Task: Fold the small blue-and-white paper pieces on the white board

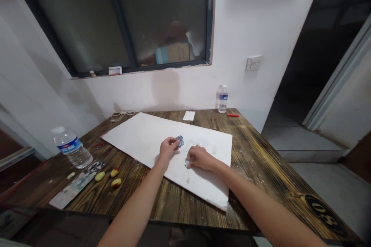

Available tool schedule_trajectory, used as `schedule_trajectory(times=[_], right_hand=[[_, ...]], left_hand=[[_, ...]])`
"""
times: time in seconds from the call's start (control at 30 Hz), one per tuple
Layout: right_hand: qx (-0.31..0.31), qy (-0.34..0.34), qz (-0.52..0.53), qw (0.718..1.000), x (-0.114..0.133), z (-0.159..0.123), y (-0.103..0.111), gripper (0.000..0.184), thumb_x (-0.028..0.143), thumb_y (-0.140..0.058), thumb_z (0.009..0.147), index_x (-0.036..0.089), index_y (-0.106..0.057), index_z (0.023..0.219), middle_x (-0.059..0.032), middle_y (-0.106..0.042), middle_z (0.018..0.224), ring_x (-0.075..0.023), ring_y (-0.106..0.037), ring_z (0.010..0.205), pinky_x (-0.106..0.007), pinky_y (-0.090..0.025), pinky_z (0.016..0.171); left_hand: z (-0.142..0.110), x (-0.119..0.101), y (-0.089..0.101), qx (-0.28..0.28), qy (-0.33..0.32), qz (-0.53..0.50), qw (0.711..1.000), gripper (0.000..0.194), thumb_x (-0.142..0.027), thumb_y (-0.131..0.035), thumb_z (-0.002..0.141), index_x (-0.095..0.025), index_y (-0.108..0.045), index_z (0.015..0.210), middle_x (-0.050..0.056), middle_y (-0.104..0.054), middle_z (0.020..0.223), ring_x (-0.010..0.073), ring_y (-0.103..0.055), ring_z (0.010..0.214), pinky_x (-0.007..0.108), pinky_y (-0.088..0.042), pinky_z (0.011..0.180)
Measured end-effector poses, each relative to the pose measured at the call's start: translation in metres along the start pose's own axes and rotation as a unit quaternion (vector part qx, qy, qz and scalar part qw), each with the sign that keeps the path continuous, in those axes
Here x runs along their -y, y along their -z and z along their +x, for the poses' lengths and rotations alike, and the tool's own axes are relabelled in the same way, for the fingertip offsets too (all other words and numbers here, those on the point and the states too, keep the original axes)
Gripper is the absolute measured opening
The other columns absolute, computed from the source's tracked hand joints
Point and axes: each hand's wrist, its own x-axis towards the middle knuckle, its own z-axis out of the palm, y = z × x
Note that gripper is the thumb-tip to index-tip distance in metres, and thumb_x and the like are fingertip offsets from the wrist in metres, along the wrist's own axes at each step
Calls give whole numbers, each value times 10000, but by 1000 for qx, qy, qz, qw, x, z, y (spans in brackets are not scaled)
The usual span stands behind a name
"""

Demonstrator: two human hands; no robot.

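Above the white board (130, 131), my left hand (167, 150) is closed, with a small blue-and-white patterned piece (180, 141) pinched between thumb and fingertips. What kind of thing it is I cannot make out. To its right, my right hand (199, 157) is low over the same board, fingers curled together in a pinch. A small pale bluish bit (186, 165) shows at those fingertips, too small to name. Faint greyish marks lie on the board just beyond the right hand.
The board lies on a dark wooden table (246, 170). At left are a water bottle (71, 146), a panda-printed strip (78, 183) and several yellow-green fruits (116, 183). Along the back are a white cord (123, 115), a white card (189, 115), another bottle (223, 100) and a red pen-like stick (233, 115).
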Motion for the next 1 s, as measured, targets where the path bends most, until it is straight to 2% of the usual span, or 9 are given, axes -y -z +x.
schedule_trajectory(times=[0.1,0.2,0.27,0.37,0.47,0.57,0.77,0.87,1.0], right_hand=[[22,-3,116,993,-3,-1,1,131,199,-764,685,190,-675,781,28,-614,682,-120,-531,645,-221,-384,618],[23,4,175,984,-4,-1,2,158,117,-713,691,199,-705,826,31,-638,690,-111,-548,622,-210,-411,600],[1,23,165,986,-4,-1,4,162,100,-695,704,212,-727,816,15,-662,727,-122,-571,661,-223,-434,638],[-68,95,120,986,-5,0,6,76,160,-709,736,229,-742,726,-18,-660,764,-153,-581,757,-262,-451,716],[-142,153,106,972,-7,2,8,48,252,-715,770,241,-755,747,-27,-621,732,-148,-563,716,-266,-450,681],[-186,163,120,961,-8,3,9,115,304,-662,829,247,-761,816,-14,-603,648,-126,-543,606,-251,-442,600],[-226,187,156,943,-5,2,6,225,379,-588,879,226,-742,821,-61,-696,821,-156,-647,741,-280,-517,678],[-258,169,138,941,-5,2,5,234,397,-579,881,231,-735,827,-63,-703,839,-166,-656,774,-303,-532,716],[-272,137,108,946,-7,2,5,208,378,-586,876,236,-733,839,-75,-704,871,-188,-648,829,-339,-534,757]], left_hand=[[1,0,0,4,-1,7,1000,377,-384,-822,541,-143,-629,756,20,-671,669,123,-634,591,209,-487,536],[1,1,-1,6,-2,13,1000,381,-391,-823,532,-147,-624,746,15,-667,653,118,-622,562,214,-484,526],[1,0,-2,8,-2,15,1000,374,-390,-821,536,-148,-626,744,13,-666,650,117,-620,558,216,-484,526],[-1,-1,-3,16,-1,16,1000,357,-383,-815,550,-153,-630,752,15,-672,663,123,-631,583,218,-490,540],[-4,-3,-4,27,4,18,999,358,-387,-816,547,-155,-627,744,10,-669,652,120,-624,565,224,-491,543],[-6,-5,-5,43,6,21,999,361,-385,-821,538,-152,-628,735,2,-664,644,109,-609,544,226,-492,545],[-9,-9,-6,71,-2,26,997,357,-387,-826,541,-151,-636,729,-2,-658,631,99,-584,517,229,-489,537],[-10,-9,-6,88,0,28,996,368,-400,-831,536,-153,-636,726,10,-666,647,114,-600,534,236,-492,535],[-12,-10,-8,108,9,39,993,366,-412,-826,552,-151,-633,720,22,-671,655,124,-615,554,234,-492,544]])
